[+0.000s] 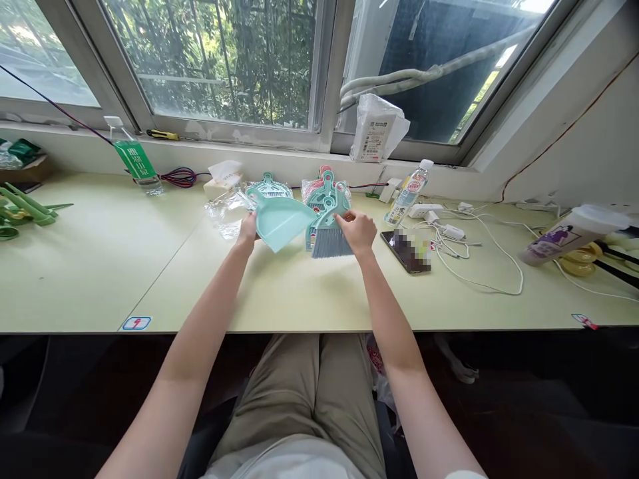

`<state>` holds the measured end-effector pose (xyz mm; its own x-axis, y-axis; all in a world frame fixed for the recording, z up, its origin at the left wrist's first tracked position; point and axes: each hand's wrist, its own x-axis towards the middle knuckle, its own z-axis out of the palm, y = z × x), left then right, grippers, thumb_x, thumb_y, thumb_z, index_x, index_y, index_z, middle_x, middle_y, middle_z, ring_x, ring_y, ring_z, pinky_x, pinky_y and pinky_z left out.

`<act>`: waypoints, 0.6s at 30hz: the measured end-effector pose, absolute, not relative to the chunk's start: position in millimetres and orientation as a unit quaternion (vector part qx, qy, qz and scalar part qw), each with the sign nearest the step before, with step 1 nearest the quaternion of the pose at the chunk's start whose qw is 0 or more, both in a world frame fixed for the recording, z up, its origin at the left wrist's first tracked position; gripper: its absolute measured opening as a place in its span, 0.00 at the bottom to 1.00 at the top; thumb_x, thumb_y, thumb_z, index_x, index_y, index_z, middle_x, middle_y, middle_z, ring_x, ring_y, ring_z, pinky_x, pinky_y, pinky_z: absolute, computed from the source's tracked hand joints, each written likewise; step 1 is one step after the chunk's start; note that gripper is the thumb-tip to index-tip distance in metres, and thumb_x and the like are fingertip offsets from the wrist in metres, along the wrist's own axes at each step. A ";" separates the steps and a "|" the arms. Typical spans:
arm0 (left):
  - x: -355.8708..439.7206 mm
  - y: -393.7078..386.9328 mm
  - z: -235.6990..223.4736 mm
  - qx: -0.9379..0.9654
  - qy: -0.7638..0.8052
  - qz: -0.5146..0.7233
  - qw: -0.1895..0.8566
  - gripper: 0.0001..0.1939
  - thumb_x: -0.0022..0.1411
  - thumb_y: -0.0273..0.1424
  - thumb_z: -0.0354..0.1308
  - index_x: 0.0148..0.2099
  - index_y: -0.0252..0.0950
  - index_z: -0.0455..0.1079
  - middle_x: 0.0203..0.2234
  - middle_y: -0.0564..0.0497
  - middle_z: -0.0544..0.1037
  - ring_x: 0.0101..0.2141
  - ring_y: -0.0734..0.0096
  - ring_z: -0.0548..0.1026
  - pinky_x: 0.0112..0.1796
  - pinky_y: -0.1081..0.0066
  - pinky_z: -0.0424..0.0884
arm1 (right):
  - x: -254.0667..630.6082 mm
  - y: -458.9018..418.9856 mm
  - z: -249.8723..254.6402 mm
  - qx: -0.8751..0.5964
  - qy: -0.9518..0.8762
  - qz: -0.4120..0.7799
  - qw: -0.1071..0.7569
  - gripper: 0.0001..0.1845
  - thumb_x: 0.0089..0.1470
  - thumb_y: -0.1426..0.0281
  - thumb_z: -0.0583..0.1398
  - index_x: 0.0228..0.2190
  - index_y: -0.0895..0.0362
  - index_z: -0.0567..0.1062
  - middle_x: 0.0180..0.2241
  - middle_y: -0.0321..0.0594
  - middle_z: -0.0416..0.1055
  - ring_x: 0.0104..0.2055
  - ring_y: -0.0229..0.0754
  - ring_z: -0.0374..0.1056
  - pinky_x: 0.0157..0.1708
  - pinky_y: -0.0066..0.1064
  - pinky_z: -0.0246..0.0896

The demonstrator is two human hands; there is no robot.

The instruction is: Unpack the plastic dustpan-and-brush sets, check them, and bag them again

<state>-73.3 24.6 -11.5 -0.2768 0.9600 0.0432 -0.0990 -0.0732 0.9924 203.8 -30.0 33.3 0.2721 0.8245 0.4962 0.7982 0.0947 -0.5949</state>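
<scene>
My left hand (248, 231) is closed on the left edge of a mint-green dustpan (284, 223), which I hold tilted above the table. In my right hand (358, 231) is a small mint-green hand brush (331, 241) with grey bristles pointing down. The dustpan's right end and the brush's handle are close together; whether they touch I cannot tell. Behind them lie a wrapped mint-green set (269, 186) and another packaged set (319, 189) with pink and green handles. Crumpled clear plastic wrapping (225, 211) lies beside my left hand.
A phone (407, 251), a water bottle (409, 193) and white cables (452, 233) lie to the right, with a lidded cup (574, 234) farther out. A green-labelled bottle (134, 158) and tissue pack (224, 178) are at back left. The table's front edge (299, 330) is near my lap.
</scene>
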 end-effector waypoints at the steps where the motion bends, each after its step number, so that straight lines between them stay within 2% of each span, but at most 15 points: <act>1: -68.1 20.5 -9.4 0.427 0.531 0.598 0.423 0.15 0.61 0.45 0.53 0.39 0.38 0.65 0.29 0.50 0.70 0.30 0.66 0.72 0.33 0.67 0.71 | 199.1 -32.8 35.7 -0.654 -0.618 0.025 0.436 0.16 0.54 0.54 0.61 0.26 0.54 0.76 0.32 0.41 0.77 0.36 0.46 0.71 0.36 0.34 0.61; 6: -26.1 -11.5 -2.5 0.607 0.418 0.552 0.390 0.21 0.63 0.48 0.50 0.45 0.36 0.68 0.41 0.46 0.75 0.44 0.62 0.72 0.47 0.65 0.67 | 166.6 -44.2 30.2 -0.588 -0.686 0.017 0.428 0.18 0.54 0.53 0.61 0.23 0.54 0.74 0.28 0.40 0.75 0.33 0.45 0.70 0.37 0.36 0.63; 10: -2.0 -26.0 -9.5 0.702 0.377 0.475 0.373 0.26 0.61 0.49 0.53 0.52 0.35 0.68 0.50 0.43 0.74 0.52 0.57 0.70 0.52 0.63 0.63 | 152.1 -42.9 14.4 -0.562 -0.718 -0.011 0.411 0.17 0.55 0.56 0.61 0.25 0.55 0.75 0.29 0.43 0.74 0.33 0.46 0.70 0.38 0.39 0.65; 14: -3.1 -20.1 -18.2 0.691 0.392 0.493 0.353 0.24 0.62 0.48 0.53 0.51 0.34 0.68 0.49 0.43 0.75 0.50 0.56 0.71 0.50 0.63 0.64 | 157.0 -39.6 11.7 -0.534 -0.744 0.014 0.402 0.17 0.59 0.58 0.58 0.27 0.56 0.76 0.29 0.44 0.75 0.34 0.46 0.71 0.39 0.40 0.65; 18: -9.3 -17.0 -17.3 0.647 0.417 0.512 0.381 0.22 0.58 0.47 0.58 0.47 0.36 0.67 0.38 0.47 0.77 0.40 0.62 0.74 0.40 0.66 0.67 | 163.0 -40.6 17.2 -0.527 -0.744 0.000 0.410 0.10 0.61 0.65 0.58 0.35 0.56 0.77 0.35 0.43 0.76 0.38 0.46 0.72 0.41 0.38 0.65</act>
